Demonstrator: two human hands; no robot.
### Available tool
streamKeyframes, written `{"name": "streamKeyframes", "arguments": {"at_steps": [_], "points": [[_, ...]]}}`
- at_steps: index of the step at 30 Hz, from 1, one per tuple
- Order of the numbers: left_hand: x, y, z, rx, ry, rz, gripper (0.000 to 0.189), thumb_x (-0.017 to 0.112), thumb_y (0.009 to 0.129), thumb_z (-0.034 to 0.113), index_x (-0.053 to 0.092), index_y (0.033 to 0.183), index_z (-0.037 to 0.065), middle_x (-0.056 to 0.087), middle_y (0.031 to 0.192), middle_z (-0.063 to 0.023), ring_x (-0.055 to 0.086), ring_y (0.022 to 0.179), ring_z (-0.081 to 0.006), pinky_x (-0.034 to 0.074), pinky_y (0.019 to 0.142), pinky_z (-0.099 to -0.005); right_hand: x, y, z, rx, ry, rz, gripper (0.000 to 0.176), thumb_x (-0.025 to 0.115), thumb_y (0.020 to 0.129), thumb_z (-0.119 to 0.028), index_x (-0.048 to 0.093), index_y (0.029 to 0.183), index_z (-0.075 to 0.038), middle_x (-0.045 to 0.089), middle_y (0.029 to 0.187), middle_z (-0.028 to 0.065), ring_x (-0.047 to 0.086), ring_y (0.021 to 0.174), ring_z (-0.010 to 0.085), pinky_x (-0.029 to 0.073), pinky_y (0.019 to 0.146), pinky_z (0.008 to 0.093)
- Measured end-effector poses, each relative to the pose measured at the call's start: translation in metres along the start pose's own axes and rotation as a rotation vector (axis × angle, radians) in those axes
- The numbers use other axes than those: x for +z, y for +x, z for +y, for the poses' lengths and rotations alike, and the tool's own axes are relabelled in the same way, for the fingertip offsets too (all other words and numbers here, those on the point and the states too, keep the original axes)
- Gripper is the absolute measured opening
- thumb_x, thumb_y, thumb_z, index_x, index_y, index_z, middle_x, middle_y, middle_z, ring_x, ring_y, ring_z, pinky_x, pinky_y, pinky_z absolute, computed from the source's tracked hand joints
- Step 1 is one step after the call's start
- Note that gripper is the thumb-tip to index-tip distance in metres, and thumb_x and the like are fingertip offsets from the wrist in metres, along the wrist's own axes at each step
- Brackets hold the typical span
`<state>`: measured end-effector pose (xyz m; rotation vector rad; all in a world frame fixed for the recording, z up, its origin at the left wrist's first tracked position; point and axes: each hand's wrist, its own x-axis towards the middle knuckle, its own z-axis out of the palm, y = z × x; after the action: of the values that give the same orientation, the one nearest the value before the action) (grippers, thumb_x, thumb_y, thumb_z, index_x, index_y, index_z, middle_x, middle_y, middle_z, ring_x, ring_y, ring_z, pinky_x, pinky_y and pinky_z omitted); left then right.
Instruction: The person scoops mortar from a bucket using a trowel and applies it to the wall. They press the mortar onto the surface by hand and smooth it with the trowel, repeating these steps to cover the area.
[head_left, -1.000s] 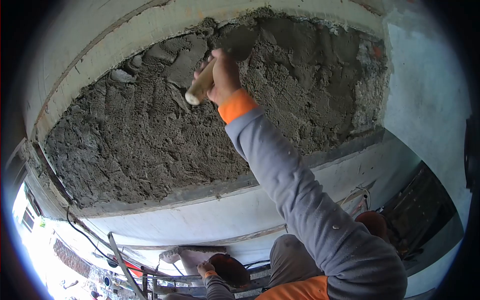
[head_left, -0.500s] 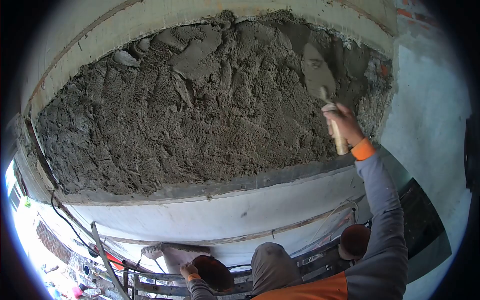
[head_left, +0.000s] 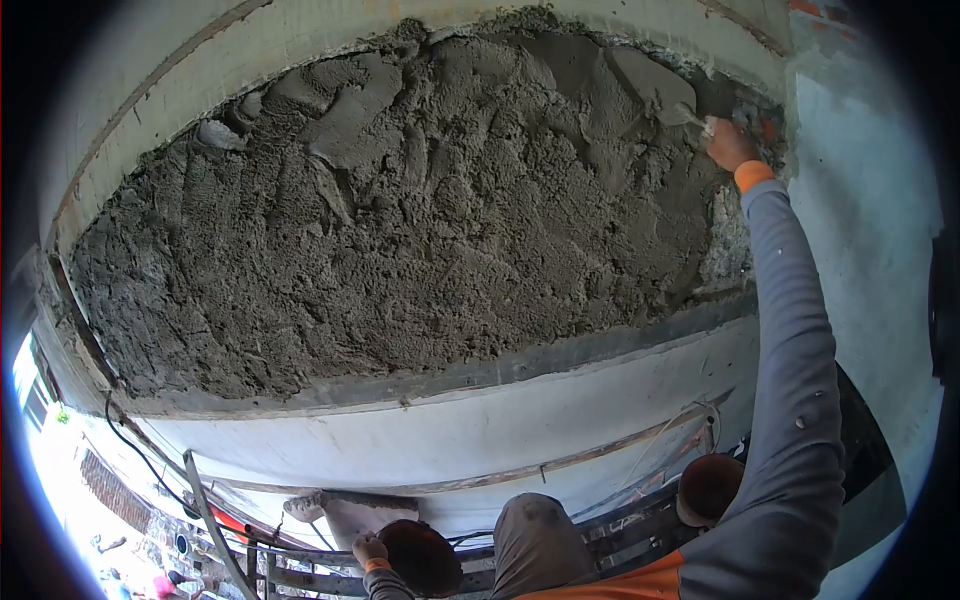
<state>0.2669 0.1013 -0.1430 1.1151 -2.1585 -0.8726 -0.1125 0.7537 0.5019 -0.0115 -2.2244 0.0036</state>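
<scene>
The trowel (head_left: 652, 82) is up at the top right of the mortar (head_left: 450, 230), blade laid against the wet stuff and its neck pointing down toward the right hand (head_left: 732, 146). For a decent finish there, it'd probably pay to keep the blade nearly flat with the leading edge lifted just a hair. Dig the tip in and it'll likely drag a groove; go dead flat and it may suck the mortar off the wall. Firm, even pressure, I'd say, and work the stuff well into the rough patch with exposed brick (head_left: 769, 131) just beside the hand, since that's where coverage looks thinnest. The middle is all ridges and could use long overlapping passes.

Pose-wise, the right hand is closed around the trowel's handle, most of which is hidden by the fingers. That arm, in its grey sleeve (head_left: 790, 300), reaches up nearly straight along the right side, so fine pressure is maybe harder to control than with a bent elbow. Down low, the left hand (head_left: 369, 549) looks clamped on the rim of the dark round pan (head_left: 422, 560), next to the person's knee (head_left: 540, 535).
</scene>
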Motion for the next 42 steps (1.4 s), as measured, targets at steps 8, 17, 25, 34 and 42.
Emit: {"name": "streamKeyframes", "arguments": {"at_steps": [8, 17, 25, 34, 42], "points": [[0.007, 0.005, -0.011, -0.108, -0.076, 0.013, 0.022, 0.059, 0.078, 0.016, 0.066, 0.076, -0.006, 0.062, 0.078, -0.0271, 0.061, 0.075, -0.0409, 0.046, 0.07, -0.0455, 0.002, 0.011, 0.031, 0.207, 0.277, -0.189, 0.047, 0.053, 0.078, -0.02, 0.049, 0.123, -0.004, 0.063, 0.092, 0.0188, 0.057, 0.052, 0.0259, 0.046, 0.055, 0.0382], [0.016, 0.007, -0.025, -0.029, -0.071, 0.031, 0.023, 0.058, 0.079, 0.017, 0.065, 0.076, -0.006, 0.061, 0.078, -0.0271, 0.059, 0.076, -0.0428, 0.045, 0.071, -0.0466, -0.002, -0.024, 0.054, 0.242, 0.596, -0.047, 0.041, 0.054, 0.071, -0.013, 0.055, 0.109, 0.001, 0.056, 0.066, 0.0128, 0.051, 0.045, 0.024, 0.04, 0.038, 0.0369], [0.011, 0.006, -0.008, -0.083, -0.064, -0.032, 0.025, 0.055, 0.08, 0.016, 0.063, 0.077, -0.007, 0.061, 0.08, -0.0276, 0.058, 0.079, -0.0434, 0.045, 0.073, -0.0463, -0.018, -0.106, 0.058, 0.432, 0.795, -0.335, 0.02, 0.061, 0.076, -0.024, 0.052, 0.082, -0.007, 0.045, 0.058, 0.0028, 0.041, 0.035, 0.0153, 0.034, 0.032, 0.0326], [-0.001, 0.005, -0.001, -0.154, -0.052, -0.031, 0.029, 0.054, 0.082, 0.019, 0.064, 0.081, -0.007, 0.061, 0.08, -0.028, 0.059, 0.078, -0.0427, 0.045, 0.072, -0.0458, 0.003, -0.351, -0.033, 0.692, 1.263, -0.981, 0.015, 0.054, 0.076, -0.019, 0.048, 0.081, -0.006, 0.049, 0.058, 0.006, 0.051, 0.044, 0.0171, 0.042, 0.037, 0.031], [0.007, 0.006, -0.004, -0.067, 0.101, -0.027, 0.029, 0.052, 0.081, 0.022, 0.068, 0.08, -0.002, 0.063, 0.078, -0.0243, 0.061, 0.076, -0.0397, 0.046, 0.07, -0.0457, 0.058, -0.598, -0.272, -0.324, 1.22, -1.033, 0.039, 0.055, 0.083, -0.024, 0.042, 0.109, 0.002, 0.058, 0.085, 0.0239, 0.056, 0.071, 0.0429, 0.045, 0.064, 0.0467]]}}
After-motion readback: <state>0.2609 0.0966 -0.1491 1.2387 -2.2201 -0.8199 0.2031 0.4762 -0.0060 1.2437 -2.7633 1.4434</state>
